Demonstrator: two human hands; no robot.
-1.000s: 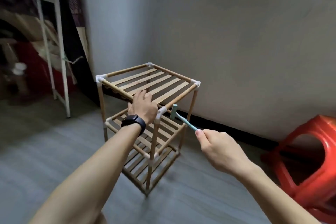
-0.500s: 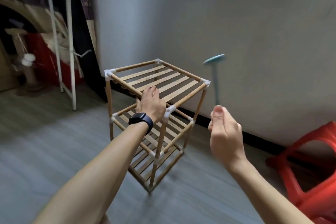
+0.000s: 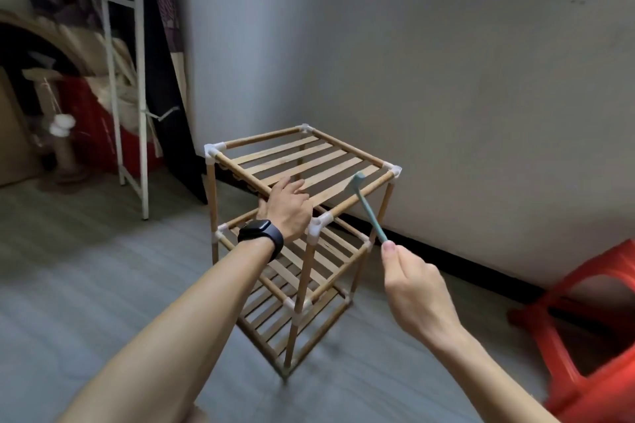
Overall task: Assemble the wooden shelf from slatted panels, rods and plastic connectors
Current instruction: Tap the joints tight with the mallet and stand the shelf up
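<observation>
No text, label, brand, number or sign is showing clearly enough to read; the watch (image 3: 261,233) face is staying dark

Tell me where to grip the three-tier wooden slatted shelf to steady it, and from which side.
Take the top tier's near round rail, from above on the near side, beside the left hand. It is a slim rod with slat gaps behind for fingers; the far sides face the grey wall. The right hand holds a teal hammer.
</observation>
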